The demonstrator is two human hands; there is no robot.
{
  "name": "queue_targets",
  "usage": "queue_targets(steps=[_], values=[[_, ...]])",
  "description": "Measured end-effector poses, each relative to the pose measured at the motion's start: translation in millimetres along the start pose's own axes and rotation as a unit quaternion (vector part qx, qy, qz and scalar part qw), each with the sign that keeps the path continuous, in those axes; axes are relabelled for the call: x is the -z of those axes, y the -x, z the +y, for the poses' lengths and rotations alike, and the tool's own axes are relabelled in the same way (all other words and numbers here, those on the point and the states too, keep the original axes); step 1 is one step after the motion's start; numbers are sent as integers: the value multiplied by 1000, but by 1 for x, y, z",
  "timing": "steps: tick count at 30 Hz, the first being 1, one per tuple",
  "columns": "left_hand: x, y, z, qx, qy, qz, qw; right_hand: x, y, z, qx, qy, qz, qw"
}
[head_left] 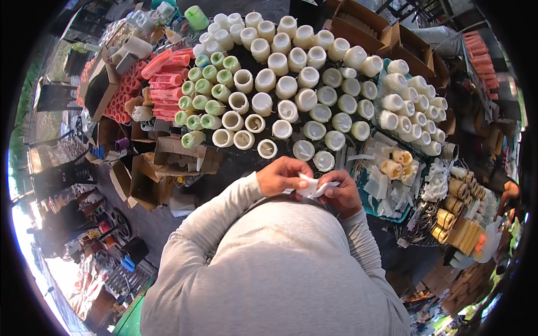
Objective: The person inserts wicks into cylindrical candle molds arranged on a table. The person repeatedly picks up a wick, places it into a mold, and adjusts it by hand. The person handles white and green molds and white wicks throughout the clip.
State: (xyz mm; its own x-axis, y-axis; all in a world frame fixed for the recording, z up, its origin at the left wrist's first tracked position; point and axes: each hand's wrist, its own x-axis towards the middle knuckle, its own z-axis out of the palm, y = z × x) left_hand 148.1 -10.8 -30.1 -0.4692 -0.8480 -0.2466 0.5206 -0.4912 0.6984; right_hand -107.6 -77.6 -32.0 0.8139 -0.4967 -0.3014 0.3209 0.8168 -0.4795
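Observation:
Close in front of my body, both hands work on a small white piece [310,186] that looks thin and folded, perhaps plastic, paper or wax. My left hand [281,175] pinches its left side between thumb and fingers. My right hand [344,195] is closed on its other side, where a white tip pokes out past the thumb. Just beyond my hands stand many round white candles [282,129] with wicks. Several nearer ones look hollow, like the cup-shaped candle [267,148]. A group of pale green candles [216,107] stands at the left.
Pink tube-shaped pieces [166,95] are stacked at the far left. Open cardboard boxes [147,178] lie below them. On the right, a teal crate [404,217] holds white strips and yellowish pieces, beside another tray of white candles [412,106]. Yellowish bundles [457,190] lie farther right.

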Motion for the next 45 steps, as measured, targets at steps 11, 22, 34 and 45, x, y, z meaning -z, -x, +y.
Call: queue_targets(steps=[11,22,34,45], values=[[151,144,62,-111,-86,413,900,-65,-126,21,-36,422,130,897],[158,107,54,-56,-447,404,796,-61,-214,85,213,724,140,641],[171,116,66,-71,-467,364,803,-60,-215,98,229,728,186,619],[175,108,72,-80,-476,339,808,-59,-224,95,185,760,200,590]])
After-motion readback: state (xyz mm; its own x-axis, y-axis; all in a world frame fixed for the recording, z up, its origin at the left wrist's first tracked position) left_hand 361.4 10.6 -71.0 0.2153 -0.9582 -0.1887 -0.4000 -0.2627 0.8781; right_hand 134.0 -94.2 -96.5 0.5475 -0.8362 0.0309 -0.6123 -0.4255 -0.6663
